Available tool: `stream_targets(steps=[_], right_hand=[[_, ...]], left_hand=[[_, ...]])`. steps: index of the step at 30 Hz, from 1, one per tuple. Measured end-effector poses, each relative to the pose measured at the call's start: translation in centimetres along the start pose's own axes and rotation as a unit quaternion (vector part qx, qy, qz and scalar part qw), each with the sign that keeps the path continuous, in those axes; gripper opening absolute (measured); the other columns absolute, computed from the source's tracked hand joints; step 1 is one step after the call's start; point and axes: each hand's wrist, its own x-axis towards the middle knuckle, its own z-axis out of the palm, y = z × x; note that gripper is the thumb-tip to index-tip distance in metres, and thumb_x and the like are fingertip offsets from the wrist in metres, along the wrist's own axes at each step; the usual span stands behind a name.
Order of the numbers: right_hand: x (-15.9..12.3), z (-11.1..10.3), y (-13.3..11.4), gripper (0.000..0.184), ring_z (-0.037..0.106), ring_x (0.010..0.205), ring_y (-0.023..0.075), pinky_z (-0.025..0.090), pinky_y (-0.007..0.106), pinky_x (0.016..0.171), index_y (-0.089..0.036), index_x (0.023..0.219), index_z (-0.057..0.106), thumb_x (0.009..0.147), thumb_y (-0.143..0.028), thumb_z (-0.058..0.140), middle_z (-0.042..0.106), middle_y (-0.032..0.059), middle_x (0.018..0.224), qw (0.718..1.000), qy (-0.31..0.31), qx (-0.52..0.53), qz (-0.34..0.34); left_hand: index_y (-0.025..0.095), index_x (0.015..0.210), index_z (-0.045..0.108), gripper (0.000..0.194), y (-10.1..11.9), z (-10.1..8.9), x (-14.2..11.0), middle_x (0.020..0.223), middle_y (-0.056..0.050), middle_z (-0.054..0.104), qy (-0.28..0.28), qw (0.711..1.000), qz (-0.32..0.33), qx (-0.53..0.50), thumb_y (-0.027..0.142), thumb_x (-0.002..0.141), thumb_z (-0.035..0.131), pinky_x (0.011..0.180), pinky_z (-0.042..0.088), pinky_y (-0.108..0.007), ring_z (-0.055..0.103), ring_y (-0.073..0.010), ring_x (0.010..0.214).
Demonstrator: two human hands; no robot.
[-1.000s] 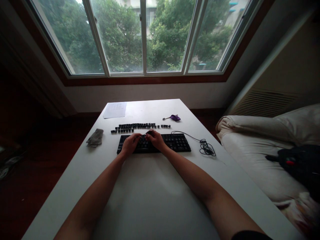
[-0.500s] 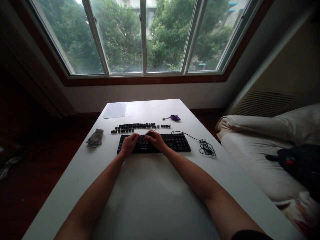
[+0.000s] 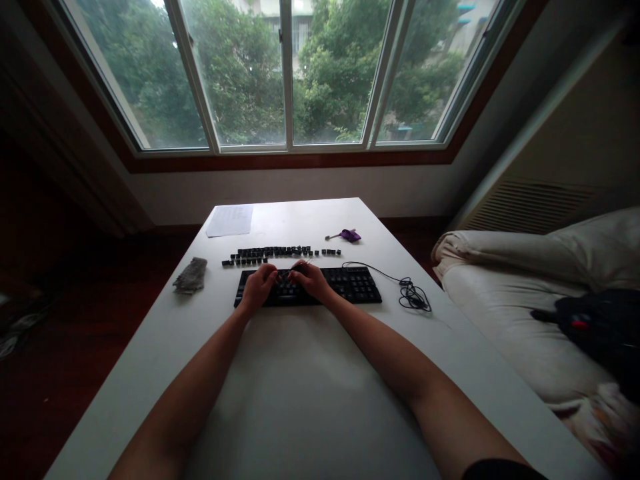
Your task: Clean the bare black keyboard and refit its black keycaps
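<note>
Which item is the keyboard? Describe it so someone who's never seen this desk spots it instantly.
Find the white table in front of the big window. On it, beneath the left hand and right hand, lies the black keyboard. It's one long, wide slab, unlike the small loose keycaps beyond it and the coiled cable to its right.

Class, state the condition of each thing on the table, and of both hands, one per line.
Keyboard: lying flat, partly hidden
Left hand: curled over the keyboard
Right hand: curled over the keyboard, grip unclear
Keycaps: loose, in rows
Cable: loosely coiled
Gray cloth: bunched up
Paper: flat
Brush: lying down
Purple item: lying down, too small to identify
</note>
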Motion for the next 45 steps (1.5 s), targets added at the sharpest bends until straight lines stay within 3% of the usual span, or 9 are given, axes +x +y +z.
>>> stream_targets(steps=[7,22,45], right_hand=[[-0.01,0.07,-0.03,0.026,0.064,0.063,0.0148,0.052,0.027,0.061,-0.019,0.09,0.059,0.083,-0.043,0.064,0.069,0.0031,0.078,1.0,0.013,0.001,0.003],[0.0,0.07,0.18,0.026,0.065,0.066,0.0157,0.053,0.028,0.064,-0.019,0.089,0.06,0.083,-0.044,0.064,0.069,0.0036,0.078,1.0,0.016,-0.026,0.004],[-0.05,0.22,0.52,0.026,0.065,0.066,0.0165,0.052,0.028,0.065,-0.019,0.089,0.064,0.083,-0.045,0.063,0.069,0.0029,0.075,0.996,0.023,-0.089,0.0]], left_hand=[[0.023,0.118,0.06,0.031,-0.18,-0.06,0.05,0.095,-0.003,0.075,-0.025,1.0,0.012,0.0,0.037,0.092,0.052,0.071,0.05,-0.027,0.068,-0.0159,0.074],[0.02,0.104,0.07,0.026,0.21,-0.09,0.06,0.082,-0.003,0.073,-0.01,0.999,0.014,0.041,0.035,0.085,0.061,0.072,0.052,-0.028,0.066,-0.0178,0.074],[0.023,0.108,0.069,0.027,-0.07,-0.09,-0.04,0.088,-0.003,0.072,-0.041,0.992,0.041,0.115,0.034,0.087,0.057,0.072,0.048,-0.027,0.064,-0.017,0.074]])
